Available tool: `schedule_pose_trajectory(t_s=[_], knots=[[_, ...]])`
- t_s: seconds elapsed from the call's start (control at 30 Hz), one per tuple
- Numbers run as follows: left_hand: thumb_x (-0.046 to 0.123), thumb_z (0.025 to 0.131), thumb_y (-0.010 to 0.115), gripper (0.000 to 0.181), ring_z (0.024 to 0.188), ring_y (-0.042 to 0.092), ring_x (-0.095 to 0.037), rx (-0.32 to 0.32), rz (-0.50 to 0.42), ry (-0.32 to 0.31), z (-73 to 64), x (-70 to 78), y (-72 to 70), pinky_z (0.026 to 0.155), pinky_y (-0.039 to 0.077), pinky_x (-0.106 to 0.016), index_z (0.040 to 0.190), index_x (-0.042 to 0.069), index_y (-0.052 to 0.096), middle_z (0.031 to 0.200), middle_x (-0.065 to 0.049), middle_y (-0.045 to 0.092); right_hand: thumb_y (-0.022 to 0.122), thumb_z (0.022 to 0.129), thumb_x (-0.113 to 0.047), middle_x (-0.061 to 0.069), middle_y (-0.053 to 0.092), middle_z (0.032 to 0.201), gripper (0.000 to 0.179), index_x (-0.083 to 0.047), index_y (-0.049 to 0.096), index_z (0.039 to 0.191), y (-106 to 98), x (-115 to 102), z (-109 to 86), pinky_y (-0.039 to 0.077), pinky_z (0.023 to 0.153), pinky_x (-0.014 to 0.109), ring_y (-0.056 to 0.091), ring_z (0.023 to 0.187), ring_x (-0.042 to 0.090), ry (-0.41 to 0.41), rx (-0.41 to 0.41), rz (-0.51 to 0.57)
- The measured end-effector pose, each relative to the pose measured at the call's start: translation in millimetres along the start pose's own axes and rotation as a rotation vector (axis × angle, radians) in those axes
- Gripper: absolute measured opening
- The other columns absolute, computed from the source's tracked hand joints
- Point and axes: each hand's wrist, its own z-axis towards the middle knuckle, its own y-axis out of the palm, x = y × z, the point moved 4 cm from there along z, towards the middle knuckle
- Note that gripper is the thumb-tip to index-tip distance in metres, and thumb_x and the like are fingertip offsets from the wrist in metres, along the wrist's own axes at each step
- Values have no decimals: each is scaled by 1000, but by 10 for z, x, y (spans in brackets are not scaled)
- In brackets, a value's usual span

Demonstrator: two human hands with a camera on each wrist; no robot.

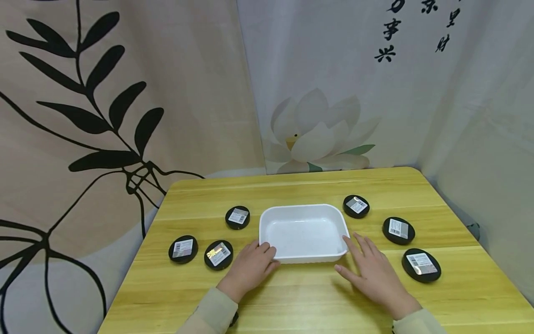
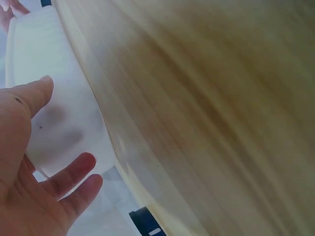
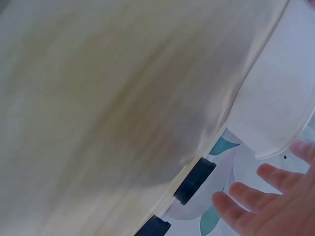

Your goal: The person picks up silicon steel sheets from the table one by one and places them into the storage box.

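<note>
A white rectangular plastic tray stands on the wooden table. My left hand holds its near left corner, with fingers over the rim and the thumb by the front wall. In the left wrist view, two fingers of the left hand stick out past the tray's end. At the near right corner is my right hand, fingers spread and fairly straight. Its index fingertip is at the rim; whether it touches is hard to tell. The right wrist view shows the right hand below the tray corner.
Flat round black discs with barcode labels lie on the table: left ones; right ones. Another dark piece shows partly behind the left sleeve. Printed curtains hang behind.
</note>
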Motion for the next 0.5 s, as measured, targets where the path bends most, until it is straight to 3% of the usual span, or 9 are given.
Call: schedule_pose_trajectory(t_s=[0.5], knots=[[45,100,59,24,90,52,-17,28,0,6,-5,17,-28,83,50,-35,97,21,59,93,6,60,61,93,-61,26,39,154,84,-11,37,155,-54,172,-33,32,110,70,37,139,50,35,17,0]])
